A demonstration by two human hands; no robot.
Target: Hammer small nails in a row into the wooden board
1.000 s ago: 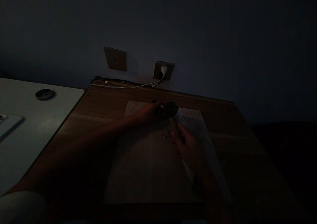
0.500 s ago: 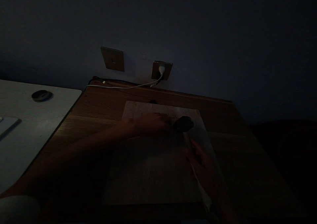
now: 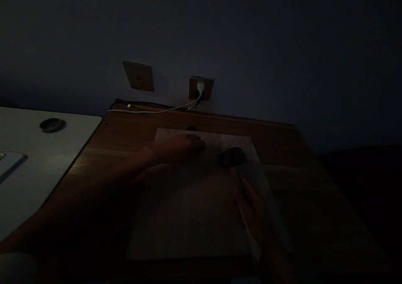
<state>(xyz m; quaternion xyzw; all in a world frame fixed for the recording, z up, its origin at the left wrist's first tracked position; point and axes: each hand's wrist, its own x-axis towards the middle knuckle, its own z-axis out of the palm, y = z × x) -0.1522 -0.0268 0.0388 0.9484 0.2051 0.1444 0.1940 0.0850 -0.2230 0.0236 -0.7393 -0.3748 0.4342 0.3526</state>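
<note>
It is very dark here, and detail is hard to make out. My right hand (image 3: 253,204) is wrapped round the pale handle of a mallet (image 3: 232,157), whose dark rounded head is over the far right part of a pale flat board (image 3: 188,217). To the left of the mallet head, my left hand (image 3: 182,147) is near the board's far edge. Its fingers are curled in and closed; whatever they may hold is hidden in shadow. A gap separates the left hand from the mallet head.
The board lies on a brown wooden table (image 3: 119,139). A white table (image 3: 28,150) adjoins it on the left, with a round dark lid-like dish (image 3: 51,125) and a pale flat object (image 3: 9,162). A white plug (image 3: 200,88) and cable (image 3: 150,112) run along the wall.
My left hand has moved left, away from the mallet head. The mallet and my right hand shift only slightly, and the whole view has drifted a little.
</note>
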